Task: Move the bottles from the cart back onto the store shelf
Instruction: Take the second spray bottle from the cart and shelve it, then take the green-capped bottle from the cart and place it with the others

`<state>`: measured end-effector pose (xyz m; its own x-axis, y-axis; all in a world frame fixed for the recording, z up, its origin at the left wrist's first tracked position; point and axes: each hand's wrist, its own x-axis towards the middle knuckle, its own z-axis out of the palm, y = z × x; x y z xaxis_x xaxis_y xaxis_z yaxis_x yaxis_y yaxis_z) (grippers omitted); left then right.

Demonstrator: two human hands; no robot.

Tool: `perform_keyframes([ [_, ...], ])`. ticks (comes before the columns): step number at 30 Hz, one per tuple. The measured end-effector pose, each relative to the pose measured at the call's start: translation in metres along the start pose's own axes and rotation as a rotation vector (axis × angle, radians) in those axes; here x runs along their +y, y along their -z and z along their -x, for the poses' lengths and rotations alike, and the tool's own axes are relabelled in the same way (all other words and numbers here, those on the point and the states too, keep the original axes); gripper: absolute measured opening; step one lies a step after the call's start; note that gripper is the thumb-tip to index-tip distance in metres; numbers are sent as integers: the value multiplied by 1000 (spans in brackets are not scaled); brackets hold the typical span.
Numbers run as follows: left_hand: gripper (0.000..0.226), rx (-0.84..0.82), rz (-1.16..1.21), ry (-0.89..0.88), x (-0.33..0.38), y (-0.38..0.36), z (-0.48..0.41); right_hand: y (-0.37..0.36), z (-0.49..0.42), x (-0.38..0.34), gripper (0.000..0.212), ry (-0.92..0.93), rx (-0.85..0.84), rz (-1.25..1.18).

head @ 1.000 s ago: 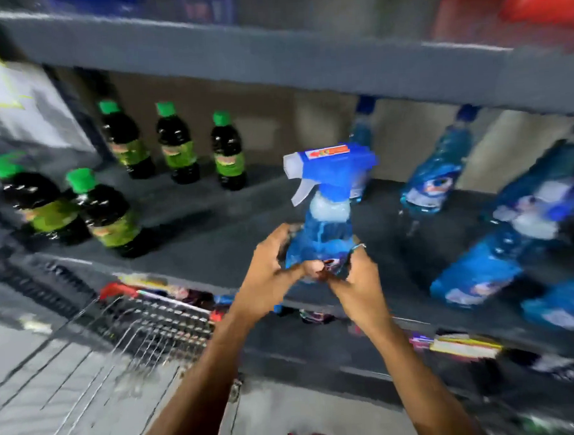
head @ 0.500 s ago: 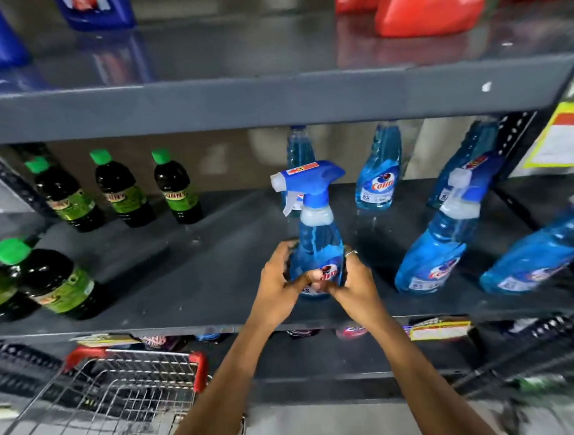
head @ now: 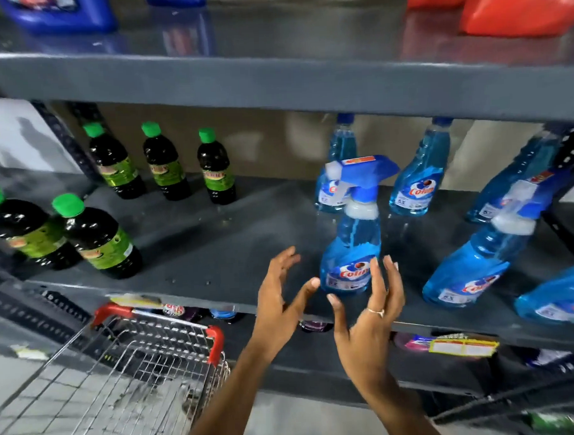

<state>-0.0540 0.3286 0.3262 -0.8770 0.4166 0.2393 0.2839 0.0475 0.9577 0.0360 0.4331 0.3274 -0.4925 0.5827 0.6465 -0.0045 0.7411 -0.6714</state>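
Note:
A blue spray bottle [head: 351, 247] with a blue trigger head stands upright near the front of the dark grey shelf [head: 215, 253]. My left hand [head: 279, 303] is open just left of it, fingers spread, not touching. My right hand [head: 372, 315], with a ring on one finger, is open just in front of and right of the bottle's base; the fingertips overlap it in view. The wire cart [head: 131, 372] with red corner guards sits at lower left; no bottles show in it.
Several more blue bottles [head: 418, 175] stand behind and right of the placed one, another spray bottle [head: 475, 261] close on the right. Dark bottles with green caps [head: 97, 238] fill the shelf's left side. The upper shelf's front edge [head: 273, 83] overhangs. Products sit on the lower shelf.
Both hands have let go of the spray bottle and pulled back slightly with fingers spread. The bottle stays standing on the shelf. The camera has shifted.

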Motion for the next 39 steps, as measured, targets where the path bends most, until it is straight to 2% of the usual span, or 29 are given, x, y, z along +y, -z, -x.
perform_keyframes([
  [2, 45, 120, -53, -26, -4, 16, 10, -9, 7, -14, 62, 94, -51, -49],
  [4, 40, 260, -87, -10, -12, 40, 27, -27, 20, -33, 55, 160, -190, -130],
  [8, 32, 482, -170, 72, -37, 100, 68, -66, 55, -73, 43, 230, -552, -279],
  [12, 20, 780, -224, 209, -80, 164, 129, -113, 99, -108, 49, 306, -954, -305],
  [14, 19, 943, -249, 371, -108, 191, 171, -139, 129, -125, 52, 314, -1181, -292],
  [16, 21, 1054, -295, 614, -141, 211, 217, -159, 162, -136, 53, 334, -1410, -250],
  [18, 27, 1048, -363, 917, -171, 224, 262, -175, 190, -143, 53, 378, -1593, -201],
  [20, 36, 957, -359, 1225, -195, 231, 305, -189, 219, -152, 50, 408, -1759, -173],
  [22, 45, 856, -258, 1411, -205, 227, 322, -193, 225, -150, 48, 386, -1833, -134],
  [23, 47, 861, -182, 1485, -211, 227, 332, -196, 233, -149, 47, 388, -1874, -108],
  [26, 55, 1011, -10, 1554, -225, 224, 346, -203, 249, -142, 50, 454, -1988, -64],
  [30, 55, 1142, -55, 1702, -240, 216, 341, -209, 260, -133, 49, 430, -2042, 17],
  [32, 45, 1228, -27, 1717, -242, 217, 336, -212, 264, -132, 47, 393, -2051, 41],
  [36, 29, 1201, -25, 1786, -256, 223, 337, -222, 272, -126, 44, 319, -2065, 67],
  [39, 27, 1306, 234, 1703, -268, 223, 341, -228, 276, -120, 42, 299, -2076, 119],
])
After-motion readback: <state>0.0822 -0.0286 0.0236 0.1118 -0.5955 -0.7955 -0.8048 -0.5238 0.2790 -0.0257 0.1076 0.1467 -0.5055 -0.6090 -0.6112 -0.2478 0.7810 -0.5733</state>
